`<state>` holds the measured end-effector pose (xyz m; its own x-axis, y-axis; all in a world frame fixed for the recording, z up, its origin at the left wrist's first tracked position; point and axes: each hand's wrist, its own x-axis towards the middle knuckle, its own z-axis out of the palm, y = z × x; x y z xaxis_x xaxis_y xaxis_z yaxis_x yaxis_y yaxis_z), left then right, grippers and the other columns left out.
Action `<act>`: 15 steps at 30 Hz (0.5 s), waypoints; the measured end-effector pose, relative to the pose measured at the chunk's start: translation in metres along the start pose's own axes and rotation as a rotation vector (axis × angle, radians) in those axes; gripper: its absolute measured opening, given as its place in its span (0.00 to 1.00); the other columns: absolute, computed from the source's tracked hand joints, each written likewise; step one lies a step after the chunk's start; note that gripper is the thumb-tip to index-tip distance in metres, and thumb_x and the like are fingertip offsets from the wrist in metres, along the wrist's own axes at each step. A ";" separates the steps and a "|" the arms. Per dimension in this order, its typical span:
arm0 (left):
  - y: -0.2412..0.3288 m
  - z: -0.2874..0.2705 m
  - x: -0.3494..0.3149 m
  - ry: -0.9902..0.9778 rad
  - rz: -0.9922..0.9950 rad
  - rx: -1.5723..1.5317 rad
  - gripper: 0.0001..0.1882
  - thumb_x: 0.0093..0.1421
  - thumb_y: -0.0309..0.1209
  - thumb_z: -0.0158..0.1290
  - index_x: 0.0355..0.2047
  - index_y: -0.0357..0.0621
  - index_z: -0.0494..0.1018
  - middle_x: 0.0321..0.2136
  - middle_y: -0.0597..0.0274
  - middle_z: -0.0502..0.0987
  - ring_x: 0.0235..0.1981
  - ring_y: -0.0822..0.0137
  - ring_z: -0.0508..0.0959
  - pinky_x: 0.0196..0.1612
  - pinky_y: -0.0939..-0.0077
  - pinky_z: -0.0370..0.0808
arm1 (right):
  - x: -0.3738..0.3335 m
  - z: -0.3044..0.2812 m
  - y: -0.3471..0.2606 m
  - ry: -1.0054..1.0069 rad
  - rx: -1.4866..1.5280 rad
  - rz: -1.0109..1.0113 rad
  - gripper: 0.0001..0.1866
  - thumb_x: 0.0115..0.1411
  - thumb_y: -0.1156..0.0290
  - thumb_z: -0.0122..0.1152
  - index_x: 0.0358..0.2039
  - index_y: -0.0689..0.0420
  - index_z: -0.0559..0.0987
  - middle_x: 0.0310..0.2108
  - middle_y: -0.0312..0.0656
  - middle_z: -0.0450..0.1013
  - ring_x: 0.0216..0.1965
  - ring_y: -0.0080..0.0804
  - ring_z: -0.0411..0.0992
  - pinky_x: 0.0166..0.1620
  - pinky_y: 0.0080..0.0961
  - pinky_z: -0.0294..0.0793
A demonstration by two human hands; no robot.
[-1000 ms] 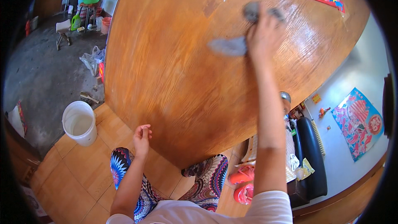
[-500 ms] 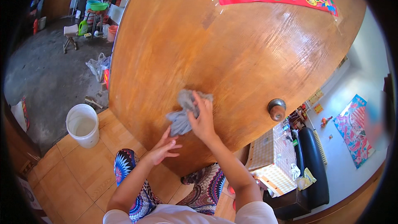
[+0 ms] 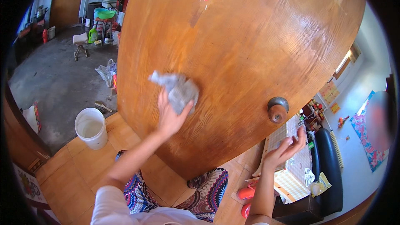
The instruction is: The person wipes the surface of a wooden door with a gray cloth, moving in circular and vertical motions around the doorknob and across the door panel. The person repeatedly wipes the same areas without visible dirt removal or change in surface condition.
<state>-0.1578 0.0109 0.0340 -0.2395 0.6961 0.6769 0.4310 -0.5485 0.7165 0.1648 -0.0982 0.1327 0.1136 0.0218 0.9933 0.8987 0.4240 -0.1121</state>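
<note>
Head: left hand [image 3: 170,118] gripping cloth [image 3: 182,93] on door [image 3: 237,54], bucket [image 3: 96,138] nearby; right hand [image 3: 286,151] unclenched near jutting knob [image 3: 277,112]

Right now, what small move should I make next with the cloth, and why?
I'd probably slide the left hand rightward across the wooden door, toward the knob: it holds the gray cloth bunched, apparently against the door, with an unobstructed stretch of wood between cloth and knob. The right hand shows nothing in it.
</note>
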 end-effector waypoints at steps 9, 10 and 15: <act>0.142 0.031 0.256 0.347 0.774 0.142 0.27 0.60 0.45 0.64 0.56 0.46 0.76 0.62 0.41 0.68 0.63 0.38 0.66 0.64 0.45 0.68 | -0.022 0.051 0.068 -0.209 0.595 0.634 0.39 0.79 0.42 0.34 0.75 0.61 0.56 0.73 0.47 0.57 0.74 0.39 0.55 0.74 0.39 0.51; 0.158 0.043 0.249 0.389 0.815 0.143 0.28 0.60 0.46 0.64 0.56 0.46 0.75 0.61 0.42 0.68 0.63 0.38 0.66 0.63 0.44 0.68 | -0.034 0.053 0.080 -0.198 0.639 0.766 0.42 0.78 0.39 0.33 0.74 0.64 0.56 0.73 0.48 0.56 0.74 0.39 0.54 0.75 0.37 0.50; 0.116 0.074 0.192 0.314 0.775 0.198 0.27 0.55 0.39 0.66 0.54 0.45 0.74 0.61 0.42 0.66 0.65 0.37 0.62 0.66 0.42 0.63 | -0.046 0.069 0.063 -0.145 0.658 0.858 0.44 0.77 0.38 0.34 0.73 0.68 0.54 0.75 0.47 0.52 0.74 0.37 0.51 0.75 0.35 0.47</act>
<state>-0.0897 0.1151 0.2341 -0.0320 -0.0179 0.9993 0.7091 -0.7051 0.0101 0.1868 -0.0105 0.0822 0.5050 0.6299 0.5901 0.1361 0.6170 -0.7751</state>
